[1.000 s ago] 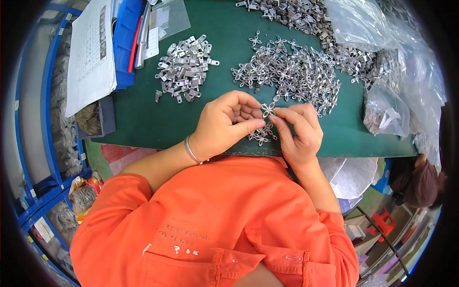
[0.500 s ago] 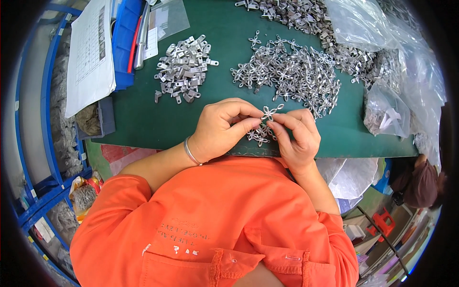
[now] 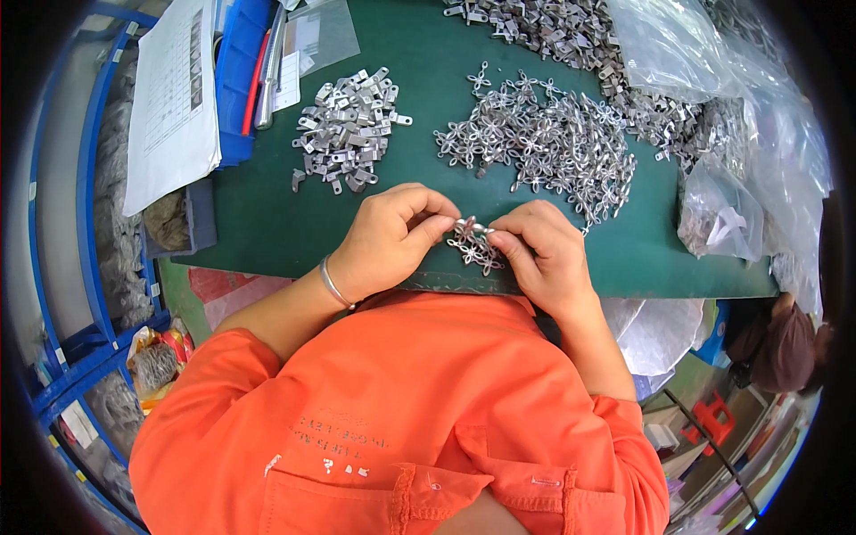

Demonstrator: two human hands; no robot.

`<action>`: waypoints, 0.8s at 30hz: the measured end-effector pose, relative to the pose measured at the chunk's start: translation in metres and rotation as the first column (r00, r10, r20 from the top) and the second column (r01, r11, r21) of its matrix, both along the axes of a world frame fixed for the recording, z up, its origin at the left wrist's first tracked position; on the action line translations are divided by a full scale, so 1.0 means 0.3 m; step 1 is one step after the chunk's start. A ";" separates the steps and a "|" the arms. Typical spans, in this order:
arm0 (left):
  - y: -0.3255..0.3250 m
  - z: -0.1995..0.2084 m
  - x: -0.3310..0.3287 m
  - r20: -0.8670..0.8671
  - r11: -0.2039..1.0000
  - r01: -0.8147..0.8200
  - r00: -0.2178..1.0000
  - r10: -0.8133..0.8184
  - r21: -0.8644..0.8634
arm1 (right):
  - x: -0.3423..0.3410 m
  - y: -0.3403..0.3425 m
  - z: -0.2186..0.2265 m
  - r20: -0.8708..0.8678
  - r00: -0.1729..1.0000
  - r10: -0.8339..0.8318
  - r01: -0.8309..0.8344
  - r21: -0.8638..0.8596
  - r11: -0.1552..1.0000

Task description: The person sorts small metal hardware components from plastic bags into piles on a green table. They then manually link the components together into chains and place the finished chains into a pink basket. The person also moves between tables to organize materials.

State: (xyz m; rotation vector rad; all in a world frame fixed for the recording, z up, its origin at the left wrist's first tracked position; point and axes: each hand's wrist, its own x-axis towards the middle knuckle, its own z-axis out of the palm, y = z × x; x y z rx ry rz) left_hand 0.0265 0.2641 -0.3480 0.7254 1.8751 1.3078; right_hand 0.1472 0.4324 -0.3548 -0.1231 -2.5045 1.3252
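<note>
Between my two hands, just above the near edge of the table, is a small silver flower-shaped metal piece (image 3: 472,225). My left hand (image 3: 398,237) pinches its left side with thumb and forefinger, and my right hand (image 3: 546,254) pinches its right side the same way. The piece is tilted, seen nearly edge-on. Right beneath it, a few similar flower-shaped pieces (image 3: 481,255) lie on the green table top (image 3: 259,214). Beyond my hands spreads a large heap of flower-shaped pieces (image 3: 553,134). A smaller pile of bent metal brackets (image 3: 346,134) sits past my left hand.
A blue bin (image 3: 241,80) with a red pen (image 3: 256,85) and papers (image 3: 174,111) stands at the far left. More brackets (image 3: 553,36) and clear plastic bags (image 3: 678,53) cover the far right. Blue shelving (image 3: 86,178) lies left; a red stool (image 3: 711,419) is at right.
The held flower-shaped piece has been tipped from face-up to nearly edge-on and moved slightly left and nearer. Both hands shifted a little to the left with it.
</note>
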 end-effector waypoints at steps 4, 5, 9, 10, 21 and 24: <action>-0.022 -0.002 -0.008 -0.262 0.989 0.110 0.956 -0.131 -0.096 | -0.078 0.014 -0.001 -0.234 0.963 -0.135 0.196 0.262 0.945; -0.020 0.003 -0.007 -0.285 0.990 0.105 0.950 -0.128 -0.095 | -0.101 0.021 -0.008 -0.261 0.952 -0.162 0.245 0.325 0.913; 0.001 0.024 -0.004 -0.297 0.995 0.071 0.951 -0.090 -0.075 | -0.153 0.039 -0.027 -0.273 0.940 -0.203 0.320 0.508 0.800; 0.002 0.024 -0.002 -0.275 0.996 0.056 0.959 -0.073 -0.069 | -0.149 0.043 -0.026 -0.270 0.943 -0.194 0.309 0.498 0.810; 0.066 0.033 0.015 0.429 0.983 -0.128 0.901 0.060 0.133 | 0.001 -0.010 0.049 0.292 0.933 -0.210 0.352 -0.628 0.693; 0.067 0.042 0.012 0.487 0.983 -0.126 0.872 0.046 0.132 | 0.010 -0.003 0.043 0.298 0.938 -0.177 0.339 -0.688 0.641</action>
